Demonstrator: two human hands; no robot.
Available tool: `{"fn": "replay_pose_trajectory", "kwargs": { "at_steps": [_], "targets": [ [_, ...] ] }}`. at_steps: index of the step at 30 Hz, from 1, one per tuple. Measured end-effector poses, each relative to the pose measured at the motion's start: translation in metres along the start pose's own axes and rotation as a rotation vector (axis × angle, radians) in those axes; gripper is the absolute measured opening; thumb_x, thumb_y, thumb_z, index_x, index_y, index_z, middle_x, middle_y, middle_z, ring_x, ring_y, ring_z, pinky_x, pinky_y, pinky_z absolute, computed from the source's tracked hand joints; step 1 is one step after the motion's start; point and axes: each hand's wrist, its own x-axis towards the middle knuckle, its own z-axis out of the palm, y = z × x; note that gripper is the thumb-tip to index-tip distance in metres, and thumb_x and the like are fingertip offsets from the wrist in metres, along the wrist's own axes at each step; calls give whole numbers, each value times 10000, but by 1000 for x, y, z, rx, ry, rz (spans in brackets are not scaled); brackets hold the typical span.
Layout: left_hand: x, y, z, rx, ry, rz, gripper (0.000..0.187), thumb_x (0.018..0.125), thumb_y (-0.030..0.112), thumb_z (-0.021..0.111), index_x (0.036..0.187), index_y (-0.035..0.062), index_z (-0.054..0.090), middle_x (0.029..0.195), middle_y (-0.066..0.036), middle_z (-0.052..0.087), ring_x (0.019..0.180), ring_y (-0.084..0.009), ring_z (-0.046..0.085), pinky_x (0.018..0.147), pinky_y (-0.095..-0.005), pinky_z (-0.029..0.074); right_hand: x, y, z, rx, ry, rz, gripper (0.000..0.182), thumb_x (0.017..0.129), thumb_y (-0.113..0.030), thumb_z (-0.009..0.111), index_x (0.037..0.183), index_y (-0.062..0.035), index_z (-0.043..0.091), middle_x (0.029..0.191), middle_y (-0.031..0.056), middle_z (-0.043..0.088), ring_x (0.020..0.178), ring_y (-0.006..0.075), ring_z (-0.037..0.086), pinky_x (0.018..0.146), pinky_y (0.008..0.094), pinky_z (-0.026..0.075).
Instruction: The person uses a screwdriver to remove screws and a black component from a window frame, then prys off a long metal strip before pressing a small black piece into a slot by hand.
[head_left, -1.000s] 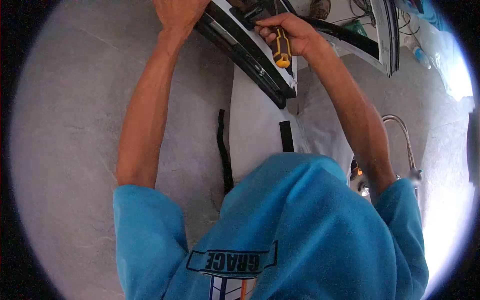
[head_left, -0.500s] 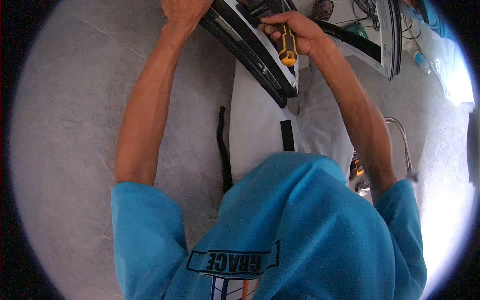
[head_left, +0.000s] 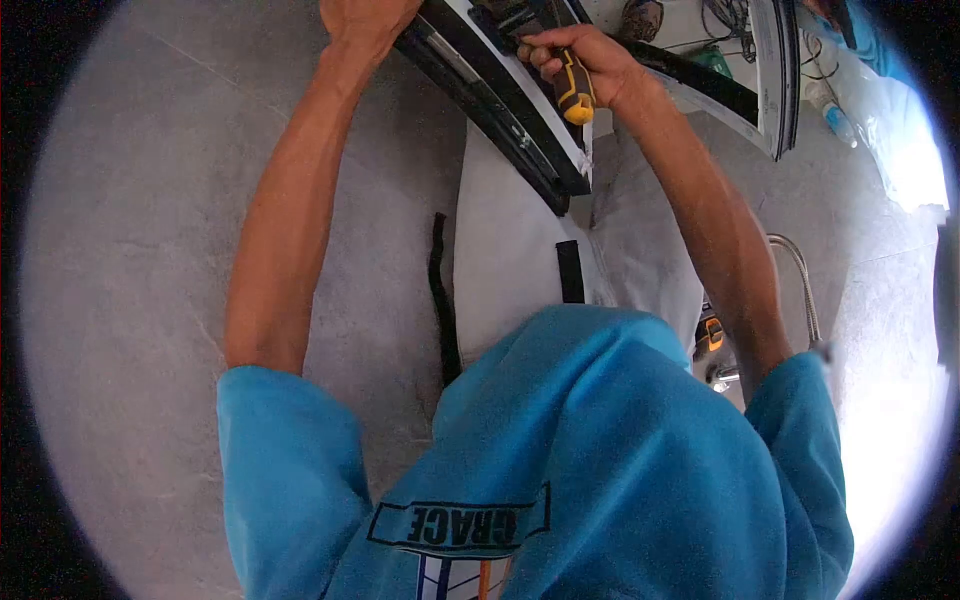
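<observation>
My right hand [head_left: 590,62] is closed around a yellow-and-black screwdriver [head_left: 575,92]. The handle's butt points toward my body, and its tip is hidden among the dark parts under my fingers. Beneath it, a black-and-white frame [head_left: 500,110] slants over my leg, with a metal strip set along its black channel. My left hand [head_left: 370,18] rests at the frame's upper left edge. The top of the view cuts off its fingers, so their grip does not show.
On the grey floor [head_left: 130,250] a black strip [head_left: 440,290] lies beside my leg. Another frame piece [head_left: 778,80] stands at upper right, near a plastic bottle [head_left: 838,122] and dark cables [head_left: 735,25]. A braided hose [head_left: 803,275] and an orange-and-black tool [head_left: 712,335] sit by my right arm.
The screwdriver's handle has shifted slightly upward and turned a little in my right hand. My left hand and the frame stay nearly where they were.
</observation>
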Motion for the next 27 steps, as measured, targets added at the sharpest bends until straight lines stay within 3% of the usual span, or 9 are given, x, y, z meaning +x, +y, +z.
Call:
{"fn": "replay_pose_trajectory", "kwargs": {
  "at_steps": [2, 5, 7, 13, 14, 16, 27],
  "targets": [
    [-1, 0, 0, -15, -19, 2, 141, 779, 84, 560, 862, 33, 661, 882, -110, 641, 990, -267, 546, 994, -493, 318, -2, 2, 3, -4, 66, -22, 204, 878, -70, 567, 986, 95, 515, 827, 99, 542, 599, 66, 532, 451, 134, 477],
    [0, 0, 1, -1, 4, 1, 141, 782, 88, 560, 863, 34, 662, 885, -109, 641, 991, -266, 545, 997, -493, 315, -3, 1, 2, -23, -4, -19, 195, 882, -75, 563, 986, 87, 531, 809, 91, 557, 607, 67, 549, 480, 133, 495],
    [0, 0, 1, 33, -2, 10, 142, 785, 91, 559, 863, 32, 662, 882, -110, 641, 987, -268, 545, 999, -492, 311, -10, 1, 7, -17, 39, -12, 161, 833, -82, 615, 920, 51, 589, 785, 111, 638, 539, 112, 571, 486, 207, 520],
    [0, 2, 0, 8, -1, -11, 144, 792, 91, 555, 864, 24, 660, 882, -110, 641, 990, -273, 540, 1002, -492, 306, -16, 5, 21, -62, 116, -92, 174, 826, -89, 634, 939, 37, 595, 817, 111, 646, 588, 118, 576, 522, 230, 514],
    [0, 2, 0, 10, 1, -9, 144, 792, 91, 555, 864, 24, 660, 882, -110, 641, 990, -273, 540, 1002, -492, 306, -18, 5, 23, -63, 114, -95, 174, 826, -89, 634, 939, 37, 595, 817, 111, 646, 588, 118, 576, 522, 230, 514],
    [1, 2, -1, 2, -26, -8, 146, 794, 97, 556, 866, 24, 660, 884, -110, 643, 991, -277, 541, 1003, -491, 305, -22, 5, 29, -141, 168, -88, 244, 888, -87, 559, 1091, 49, 572, 915, 127, 633, 665, 89, 601, 576, 154, 540],
    [3, 3, -1, 44, -21, 0, 140, 794, 101, 561, 867, 30, 656, 888, -111, 643, 995, -282, 542, 1001, -491, 308, -22, 3, 45, -263, 272, -173, 220, 850, -128, 640, 989, 37, 600, 801, 90, 622, 574, 80, 520, 504, 172, 452]
  ]
}}
